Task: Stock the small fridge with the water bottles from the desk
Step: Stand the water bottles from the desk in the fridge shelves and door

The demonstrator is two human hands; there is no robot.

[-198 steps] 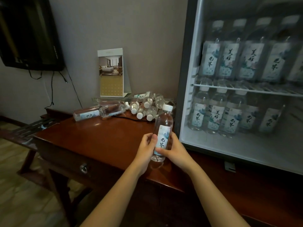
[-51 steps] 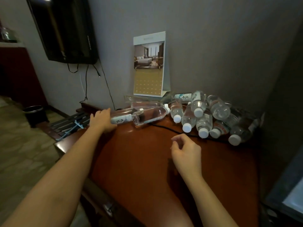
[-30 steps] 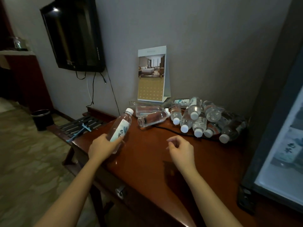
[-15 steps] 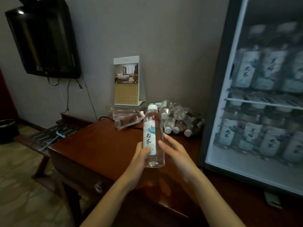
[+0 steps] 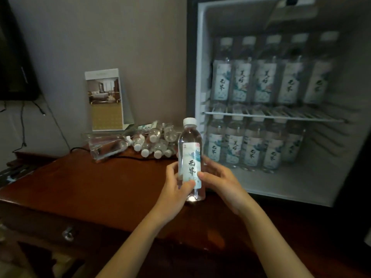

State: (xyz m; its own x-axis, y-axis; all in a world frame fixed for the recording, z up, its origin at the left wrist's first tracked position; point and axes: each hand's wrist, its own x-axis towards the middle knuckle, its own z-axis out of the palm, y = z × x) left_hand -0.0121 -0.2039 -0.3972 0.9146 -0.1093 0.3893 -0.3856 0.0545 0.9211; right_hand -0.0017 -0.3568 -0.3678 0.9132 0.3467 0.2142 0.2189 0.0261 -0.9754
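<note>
A clear water bottle [image 5: 190, 155] with a white cap and pale label stands upright over the wooden desk [image 5: 96, 187], just left of the open small fridge [image 5: 281, 183]. My left hand [image 5: 176, 189] grips its lower left side and my right hand [image 5: 218, 181] holds its right side, thumb on the label. Several more bottles [image 5: 148, 140] lie in a heap at the back of the desk. Inside the fridge, bottles stand in a row on the wire shelf [image 5: 277, 115] and in another row on the floor below it.
A standing calendar card [image 5: 106, 101] leans against the wall behind the heap. A black cable [image 5: 124, 157] runs across the desk. A dark TV [image 5: 14, 63] hangs on the wall at left. A drawer knob [image 5: 68, 234] sits on the desk front.
My left hand took a lying bottle from the desk's left side and brought it upright toward the fridge. My right hand joined it on the bottle. The view swung right to the fridge.
</note>
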